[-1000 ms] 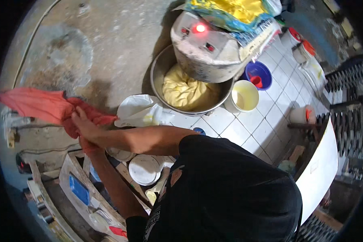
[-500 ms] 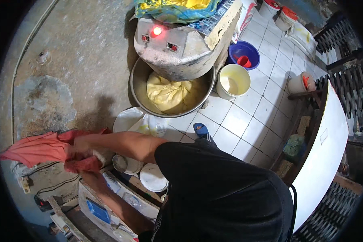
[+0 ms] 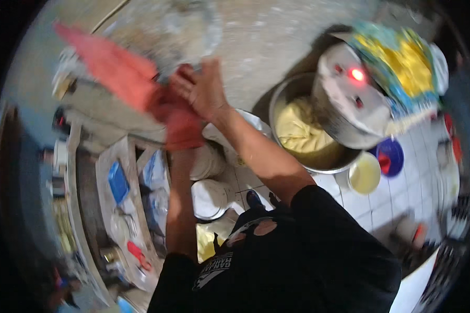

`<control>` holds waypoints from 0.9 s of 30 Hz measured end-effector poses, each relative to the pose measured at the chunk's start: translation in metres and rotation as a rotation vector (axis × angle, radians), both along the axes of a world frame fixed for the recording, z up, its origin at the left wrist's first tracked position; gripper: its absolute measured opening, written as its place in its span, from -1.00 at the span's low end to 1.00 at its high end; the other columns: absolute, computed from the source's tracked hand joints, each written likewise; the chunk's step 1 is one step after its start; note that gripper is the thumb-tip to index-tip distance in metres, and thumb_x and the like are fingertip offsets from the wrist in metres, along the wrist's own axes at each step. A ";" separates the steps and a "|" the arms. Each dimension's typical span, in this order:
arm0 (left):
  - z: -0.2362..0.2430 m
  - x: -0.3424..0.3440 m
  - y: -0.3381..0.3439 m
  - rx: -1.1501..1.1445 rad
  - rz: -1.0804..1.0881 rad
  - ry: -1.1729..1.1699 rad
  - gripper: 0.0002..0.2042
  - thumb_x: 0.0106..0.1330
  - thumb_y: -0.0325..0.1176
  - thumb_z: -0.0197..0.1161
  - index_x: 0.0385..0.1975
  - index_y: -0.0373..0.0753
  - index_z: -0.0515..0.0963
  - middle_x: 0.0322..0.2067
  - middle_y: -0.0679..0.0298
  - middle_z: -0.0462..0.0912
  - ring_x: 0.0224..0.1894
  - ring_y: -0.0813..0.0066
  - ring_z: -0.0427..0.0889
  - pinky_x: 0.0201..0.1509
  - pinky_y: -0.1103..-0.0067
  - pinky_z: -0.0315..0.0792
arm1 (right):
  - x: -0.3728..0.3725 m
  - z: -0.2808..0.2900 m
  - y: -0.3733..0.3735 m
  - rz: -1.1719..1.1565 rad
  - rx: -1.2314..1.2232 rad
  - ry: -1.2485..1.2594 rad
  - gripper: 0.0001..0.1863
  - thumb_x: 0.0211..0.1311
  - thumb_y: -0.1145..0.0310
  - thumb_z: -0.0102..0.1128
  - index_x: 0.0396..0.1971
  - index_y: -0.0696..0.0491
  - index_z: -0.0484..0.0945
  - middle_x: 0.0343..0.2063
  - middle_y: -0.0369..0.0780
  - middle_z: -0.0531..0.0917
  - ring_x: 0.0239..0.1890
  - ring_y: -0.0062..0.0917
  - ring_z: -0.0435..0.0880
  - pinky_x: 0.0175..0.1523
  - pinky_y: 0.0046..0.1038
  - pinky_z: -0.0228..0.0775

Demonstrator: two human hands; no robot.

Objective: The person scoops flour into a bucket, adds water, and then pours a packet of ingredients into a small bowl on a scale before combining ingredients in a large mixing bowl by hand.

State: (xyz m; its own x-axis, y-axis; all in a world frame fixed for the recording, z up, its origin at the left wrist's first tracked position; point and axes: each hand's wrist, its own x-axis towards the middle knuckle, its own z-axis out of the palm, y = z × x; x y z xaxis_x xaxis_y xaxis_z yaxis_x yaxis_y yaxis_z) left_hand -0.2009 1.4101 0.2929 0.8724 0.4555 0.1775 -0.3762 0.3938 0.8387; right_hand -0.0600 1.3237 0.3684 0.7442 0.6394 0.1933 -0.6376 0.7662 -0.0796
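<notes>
A red cloth [image 3: 117,70] stretches from the upper left to my hands, blurred by motion. The near end of the cloth is bunched around my left hand [image 3: 183,152], so only the wrist and forearm show and the fingers are hidden. My right hand [image 3: 206,91] is at the bunched end, fingers spread and apart, blurred; it appears to touch the cloth. To the right, a mixer [image 3: 344,99] with a lit red lamp stands over a metal bowl [image 3: 280,107] of pale yellow dough [image 3: 300,128].
Below the cloth is a wooden shelf unit [image 3: 107,167] with a blue box [image 3: 118,182] and red-handled scissors [image 3: 139,255]. White tubs [image 3: 210,198] stand near my feet. A pale yellow bucket [image 3: 365,175] and a purple basin [image 3: 391,156] sit on the tiled floor [image 3: 357,206].
My view has turned left, so the mixer now lies farther right. My right hand has lifted and spread its fingers beside the cloth; the cloth stays about my left hand.
</notes>
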 end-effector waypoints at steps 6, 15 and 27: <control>0.047 0.023 -0.002 0.037 0.313 -0.037 -0.74 0.42 -0.31 0.07 0.04 -0.20 0.45 -0.07 0.32 0.55 -0.06 0.49 0.55 -0.03 0.57 0.47 | -0.059 0.001 0.051 0.188 -0.119 -0.259 -0.07 0.31 -0.39 -0.33 0.36 0.13 0.03 0.33 -0.07 0.23 0.29 -0.23 0.33 0.37 -0.27 0.13; 0.049 0.015 0.052 -0.027 0.437 -0.010 -0.64 0.40 -0.16 0.09 0.05 -0.26 0.46 -0.05 0.26 0.55 -0.05 0.49 0.56 0.00 0.55 0.46 | -0.084 0.016 0.050 -0.163 -1.159 -1.043 -0.16 0.35 -0.16 -0.07 0.38 0.19 0.02 0.28 0.08 0.30 0.34 -0.26 0.27 0.35 -0.35 0.12; -0.040 0.008 0.118 1.215 0.728 0.481 -0.51 0.27 -0.01 0.02 0.05 -0.25 0.47 0.18 0.07 0.40 0.23 0.02 0.30 0.31 0.11 0.11 | -0.118 -0.034 0.108 0.070 -0.662 -0.433 -0.45 0.28 0.27 0.18 0.22 0.07 0.28 -0.05 -0.21 0.56 -0.09 -0.48 0.56 0.02 -0.43 0.42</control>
State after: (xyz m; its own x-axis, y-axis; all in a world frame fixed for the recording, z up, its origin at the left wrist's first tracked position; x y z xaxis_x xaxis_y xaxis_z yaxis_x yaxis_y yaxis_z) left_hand -0.1930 1.5278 0.2531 0.6089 0.5935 0.5263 0.2217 -0.7644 0.6055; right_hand -0.1784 1.4312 0.3343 0.6439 0.7648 0.0196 -0.4906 0.4324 -0.7565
